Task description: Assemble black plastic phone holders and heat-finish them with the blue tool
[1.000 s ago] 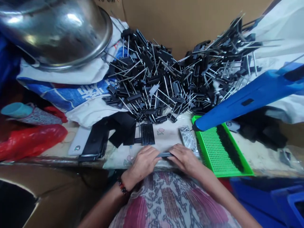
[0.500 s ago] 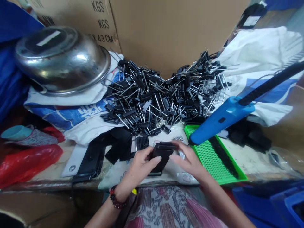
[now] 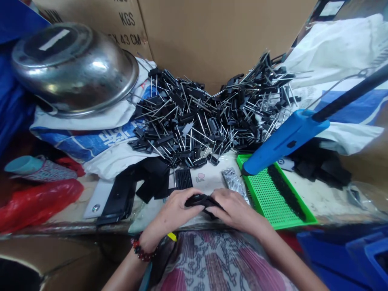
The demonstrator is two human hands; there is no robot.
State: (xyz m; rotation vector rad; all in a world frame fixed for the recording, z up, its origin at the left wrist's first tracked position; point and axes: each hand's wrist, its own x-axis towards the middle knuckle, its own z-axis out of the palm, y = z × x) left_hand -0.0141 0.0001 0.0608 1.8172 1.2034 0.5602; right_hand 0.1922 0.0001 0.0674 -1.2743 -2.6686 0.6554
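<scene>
Both hands grip one black plastic part (image 3: pixel 201 200) close to the table's front edge. My left hand (image 3: pixel 178 208) pinches its left end between thumb and fingers, with a dark beaded bracelet at the wrist. On the other end, my right hand (image 3: pixel 232 206) is closed with the thumb in front. The fingers cover much of the part, so its full shape is hidden. Just beyond the hands lie a ribbed black piece (image 3: pixel 183 178) and a clear bag of small metal pieces (image 3: pixel 235 182).
A heap of black parts with metal rods (image 3: pixel 200 117) fills the back. At right, a blue electric screwdriver (image 3: pixel 273 141) hangs over a green tray (image 3: pixel 251 198) with small dark pieces. A steel basin (image 3: pixel 79 72) and flat black pieces (image 3: pixel 121 198) are at left.
The black part has been tilted from showing its broad face to nearly edge-on. My right hand has moved in from the far edge to grip its right end.
</scene>
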